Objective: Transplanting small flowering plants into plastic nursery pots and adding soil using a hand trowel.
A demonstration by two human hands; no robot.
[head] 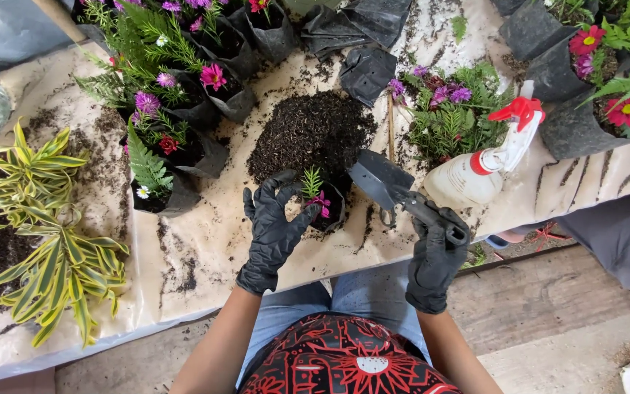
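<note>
Now, looking down from my head, I see both my hands in black gloves over the counter (205, 255). My left hand (275, 226) is curled around a small black bag pot (332, 208) and holds it steady. A little green plant with a pink flower (313, 191) stands in that pot. My right hand (435, 255) is closed tight on the handle of a small dark trowel (380, 179). The trowel blade is up in the air, just beside the pot, and tilted toward it.

I think I am at the filling step, with the plant in and dirt going around it. The pile of dark dirt (311, 131) lies right behind the pot, almost touching it. A next scoop would need a short reach over the pot, with the blade kept low so it does not hit the little flower.

A white spray bottle with a red top (486, 164) lies near my right hand. More black pots with flowers (176, 109) stand to my left, and a yellow and green leafy plant (45, 219) is well apart, far left. The counter edge is close to my belly, so the pot sits near the edge. The best free room is the bare patch in front of my left hand.
</note>
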